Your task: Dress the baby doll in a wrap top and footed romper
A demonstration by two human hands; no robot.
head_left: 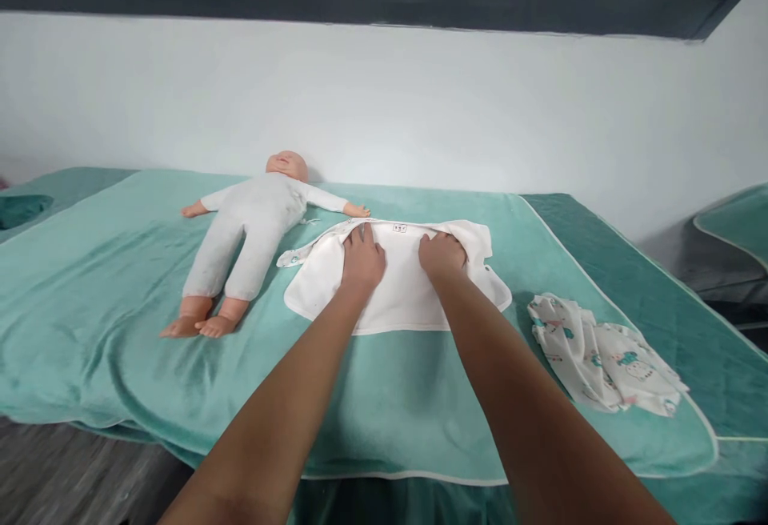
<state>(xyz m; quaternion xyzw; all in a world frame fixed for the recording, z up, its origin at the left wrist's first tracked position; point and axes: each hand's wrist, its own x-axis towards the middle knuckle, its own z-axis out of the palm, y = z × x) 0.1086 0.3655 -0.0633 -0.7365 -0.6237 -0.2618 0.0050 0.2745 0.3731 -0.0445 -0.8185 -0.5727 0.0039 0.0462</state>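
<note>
A white baby shirt [399, 301] lies spread open on the bed, its plain inner side facing up and a small printed label near the top edge. My left hand [363, 259] is at the left part of that edge, fingers bent over the cloth and gripping it. The right hand [442, 253] curls closed around the same edge farther right; folds of fabric hide its fingertips. A printed sleeve sticks out toward the left. Beside it, a baby doll [261, 205] in a white body suit lies on its back, one hand close to the shirt.
A crumpled white printed baby garment [606, 357] lies at the right. Under everything is a green plush blanket [150, 269] over a darker green bed cover [660, 301]. A white wall [390, 101] rises behind, with a dark window ledge above. Grey flooring shows lower left.
</note>
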